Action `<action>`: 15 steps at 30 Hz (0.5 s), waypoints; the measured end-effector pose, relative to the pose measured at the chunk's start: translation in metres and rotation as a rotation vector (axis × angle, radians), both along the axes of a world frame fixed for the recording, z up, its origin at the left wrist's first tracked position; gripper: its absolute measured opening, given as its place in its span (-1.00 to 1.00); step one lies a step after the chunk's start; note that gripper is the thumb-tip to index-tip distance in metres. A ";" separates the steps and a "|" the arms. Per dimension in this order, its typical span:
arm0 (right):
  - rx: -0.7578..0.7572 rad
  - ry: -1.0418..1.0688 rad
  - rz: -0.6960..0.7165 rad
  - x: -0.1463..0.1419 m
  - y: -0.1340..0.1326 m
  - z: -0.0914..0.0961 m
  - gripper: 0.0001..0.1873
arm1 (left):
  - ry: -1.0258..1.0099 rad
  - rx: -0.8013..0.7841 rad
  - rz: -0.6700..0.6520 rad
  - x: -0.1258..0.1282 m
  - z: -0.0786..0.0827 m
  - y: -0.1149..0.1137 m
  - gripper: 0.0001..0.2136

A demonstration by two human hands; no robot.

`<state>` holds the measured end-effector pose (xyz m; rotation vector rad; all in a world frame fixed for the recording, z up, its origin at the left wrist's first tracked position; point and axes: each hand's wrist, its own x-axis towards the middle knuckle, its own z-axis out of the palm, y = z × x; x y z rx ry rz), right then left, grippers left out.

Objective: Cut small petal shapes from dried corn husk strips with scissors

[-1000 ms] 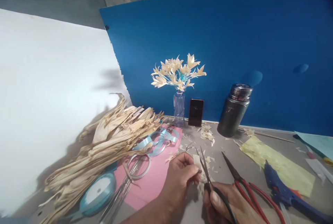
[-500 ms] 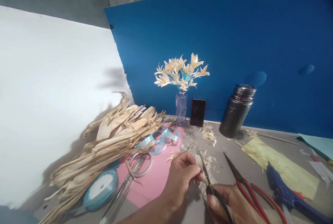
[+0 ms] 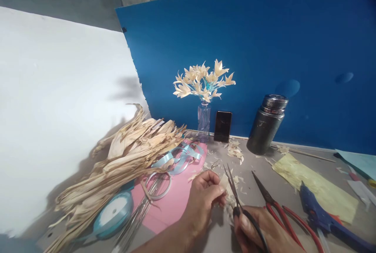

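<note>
Between the thumb and fingers of my left hand [image 3: 205, 192] is a small pale piece of corn husk [image 3: 224, 181]. My right hand [image 3: 255, 225] grips black-handled scissors [image 3: 233, 190], their blades slightly parted and pointing up and away, right beside the husk piece. Under and behind my hands, pale husk scraps [image 3: 235, 151] are scattered over the grey table. Further back, husk flowers [image 3: 202, 78] stand in a clear bottle [image 3: 203, 121].
Dried corn husks [image 3: 141, 147], a blue ribbon roll [image 3: 114, 212] and thin wires [image 3: 141, 214] lie left, partly on pink paper [image 3: 164, 214]. Right are red-handled pliers [image 3: 282, 214], a blue glue gun [image 3: 320, 215] and yellow crepe paper [image 3: 314, 186]. A phone [image 3: 223, 127] and flask [image 3: 266, 125] stand behind.
The scissor blades have opened a little wider and shifted slightly right, off the husk piece. My left hand stays almost in place. The view has moved very slightly.
</note>
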<state>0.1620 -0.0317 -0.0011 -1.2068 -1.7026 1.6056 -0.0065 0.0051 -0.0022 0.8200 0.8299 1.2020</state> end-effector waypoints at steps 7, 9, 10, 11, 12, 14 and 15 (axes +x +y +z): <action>0.008 0.035 -0.058 0.009 -0.001 0.007 -0.26 | -0.124 -0.040 -0.046 -0.005 0.008 0.001 -0.86; 0.008 0.037 -0.061 0.012 -0.003 0.010 -0.28 | -0.154 -0.032 -0.052 -0.007 0.009 0.003 -0.86; 0.008 0.037 -0.054 0.012 -0.004 0.011 -0.29 | -0.171 -0.027 -0.061 -0.008 0.009 0.004 -0.86; 0.007 0.036 -0.050 0.013 -0.004 0.012 -0.30 | -0.184 -0.023 -0.070 -0.009 0.009 0.005 -0.86; 0.005 0.032 -0.046 0.014 -0.005 0.013 -0.30 | -0.193 -0.019 -0.079 -0.010 0.010 0.006 -0.86; 0.012 0.015 -0.056 0.014 -0.008 0.013 -0.32 | -0.193 -0.015 -0.082 -0.011 0.010 0.007 -0.87; 0.022 0.002 -0.064 0.015 -0.009 0.013 -0.33 | -0.185 -0.013 -0.080 -0.012 0.011 0.007 -0.87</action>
